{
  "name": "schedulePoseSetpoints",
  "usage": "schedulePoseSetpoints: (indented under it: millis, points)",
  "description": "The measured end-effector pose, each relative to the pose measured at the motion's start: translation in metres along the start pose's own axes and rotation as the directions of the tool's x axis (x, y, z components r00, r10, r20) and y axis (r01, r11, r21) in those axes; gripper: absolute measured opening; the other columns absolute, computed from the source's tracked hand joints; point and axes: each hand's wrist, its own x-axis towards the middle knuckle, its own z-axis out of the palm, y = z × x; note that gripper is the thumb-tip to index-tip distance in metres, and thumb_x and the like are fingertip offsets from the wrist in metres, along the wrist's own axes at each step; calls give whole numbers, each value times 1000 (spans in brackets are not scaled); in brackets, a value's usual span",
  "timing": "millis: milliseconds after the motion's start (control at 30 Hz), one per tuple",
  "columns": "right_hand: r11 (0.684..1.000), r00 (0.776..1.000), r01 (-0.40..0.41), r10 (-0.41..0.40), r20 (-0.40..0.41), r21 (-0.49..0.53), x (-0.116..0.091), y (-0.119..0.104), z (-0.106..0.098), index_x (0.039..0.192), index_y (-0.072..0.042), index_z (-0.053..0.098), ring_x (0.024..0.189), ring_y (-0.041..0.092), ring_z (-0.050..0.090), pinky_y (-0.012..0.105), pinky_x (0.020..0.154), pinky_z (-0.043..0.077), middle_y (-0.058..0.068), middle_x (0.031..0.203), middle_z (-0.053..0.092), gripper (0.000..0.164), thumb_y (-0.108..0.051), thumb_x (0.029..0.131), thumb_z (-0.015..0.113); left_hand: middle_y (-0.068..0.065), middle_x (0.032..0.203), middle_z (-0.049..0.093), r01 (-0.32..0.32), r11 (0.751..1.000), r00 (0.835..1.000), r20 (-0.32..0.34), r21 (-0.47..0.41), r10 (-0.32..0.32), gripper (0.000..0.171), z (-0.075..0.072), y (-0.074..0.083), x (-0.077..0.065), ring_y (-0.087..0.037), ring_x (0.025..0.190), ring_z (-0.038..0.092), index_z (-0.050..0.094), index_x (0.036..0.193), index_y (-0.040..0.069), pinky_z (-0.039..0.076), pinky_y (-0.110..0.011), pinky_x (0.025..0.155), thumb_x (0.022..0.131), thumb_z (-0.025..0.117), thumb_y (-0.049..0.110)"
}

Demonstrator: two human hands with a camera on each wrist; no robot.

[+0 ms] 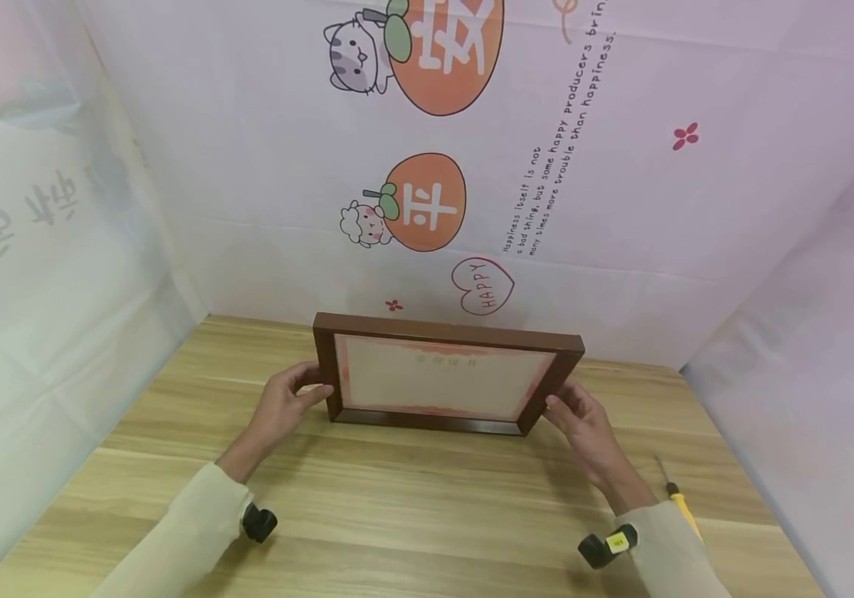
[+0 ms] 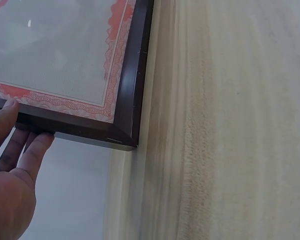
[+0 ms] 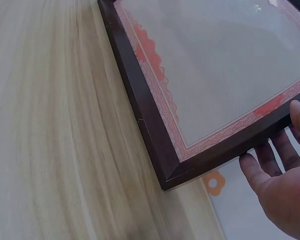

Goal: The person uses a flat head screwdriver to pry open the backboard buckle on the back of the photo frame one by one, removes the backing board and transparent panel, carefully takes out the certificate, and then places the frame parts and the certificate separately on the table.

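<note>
Your left hand (image 1: 282,407) and right hand (image 1: 582,422) grip opposite short sides of the framed certificate (image 1: 440,382), which stands on a long edge on the worktop (image 1: 397,507), probably to stop it tipping.

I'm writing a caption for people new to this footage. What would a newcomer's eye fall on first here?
First, the dark brown frame around a red-bordered sheet, held up near the back of the wooden table, with the left hand and right hand at its sides. Next, the orange fruits printed on the pale backdrop behind it. Last, a yellow-handled screwdriver on the table by the right sleeve.
</note>
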Motion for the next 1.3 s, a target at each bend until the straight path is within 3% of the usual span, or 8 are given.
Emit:
schedulePoseSetpoints:
  millis: [200,300,533,700,867,967,1167,1300]
  points:
    - [1000,1000,-13,13,19,-6,-6,0,-2,147,-3,36,119,6,53,19,102,47,-5,124,53,49,-20,103,51,-15,125,66,-18,999,1000,-3,-32,18,36,0,-1,-5,-23,116,61,62,125,4,54,-24,94,91,70,14]
    - [1000,999,-21,21,24,-5,-10,0,-3,145,-2,37,119,6,54,21,102,47,-5,124,53,48,-19,103,52,-14,123,67,-11,999,1000,3,-53,12,34,-1,-1,-7,-17,113,62,64,123,4,53,-20,92,91,71,14]
    - [999,999,-23,22,32,24,-13,-1,-3,142,-1,40,118,6,54,24,103,48,-5,125,54,44,-16,103,52,-11,123,68,7,1000,999,32,-15,-7,37,-5,1,-14,-23,117,62,65,124,8,49,-44,104,93,69,27]
    - [998,999,-3,1,40,61,-13,0,-4,141,1,41,117,6,55,24,102,49,-5,124,56,40,-11,103,50,-19,136,58,47,998,993,111,-42,-42,53,-10,2,-18,-35,123,59,53,137,1,45,-50,107,100,56,39]
    - [997,999,-6,2,47,72,-13,1,-6,139,-3,44,117,7,55,25,103,48,-4,123,55,37,-11,103,49,-28,149,40,145,984,969,215,-107,-120,72,-12,2,-21,-43,134,47,34,148,-8,36,-52,113,105,34,50]
    - [997,999,-11,8,52,75,-14,1,-6,138,-3,45,117,8,54,26,104,48,-3,122,54,36,-11,103,48,-29,151,37,189,975,951,270,-118,-152,80,-10,6,-21,-45,138,41,29,149,-9,32,-53,116,104,23,57]
    - [997,998,-12,8,58,77,-15,1,-7,140,-2,43,118,7,54,26,103,48,-4,124,53,39,-14,104,48,-33,151,35,258,960,921,329,-107,-211,94,-8,17,-22,-47,141,35,27,148,-12,28,-54,118,99,13,67]
    - [997,997,-18,12,78,78,-16,-1,-6,149,-3,34,124,2,51,25,104,47,-8,133,51,49,-23,105,46,-38,152,25,313,942,892,378,-121,-248,100,-9,21,-23,-51,142,28,17,149,-16,23,-56,120,97,10,70]
